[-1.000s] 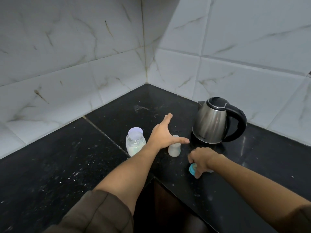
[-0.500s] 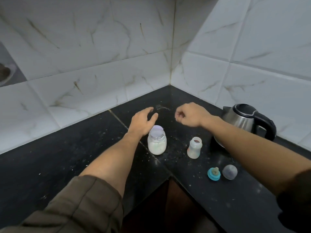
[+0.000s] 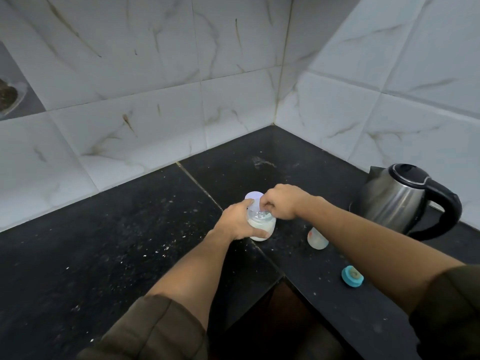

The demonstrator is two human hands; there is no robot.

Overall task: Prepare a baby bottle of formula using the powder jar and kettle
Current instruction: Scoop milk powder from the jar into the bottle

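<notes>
The powder jar (image 3: pixel 261 224) stands on the black counter (image 3: pixel 130 242), clear, with white powder in its lower part and a pale lilac lid (image 3: pixel 253 197). My left hand (image 3: pixel 239 222) wraps around the jar's body. My right hand (image 3: pixel 281 205) is at the jar's top, its fingers pinched on the lid's edge. The small open baby bottle (image 3: pixel 317 239) stands to the right of the jar, partly hidden by my right forearm. The steel kettle (image 3: pixel 394 201) with a black handle sits at the far right.
A teal nipple ring (image 3: pixel 352 275) lies on the counter near its front edge, right of the bottle. White tiled walls meet in the corner behind. The counter's inner corner drops off below my arms. White specks are scattered over the counter.
My left hand has closed around the jar, which it was only reaching for. My right hand came down from above the counter onto the jar's lid. The view shifted left.
</notes>
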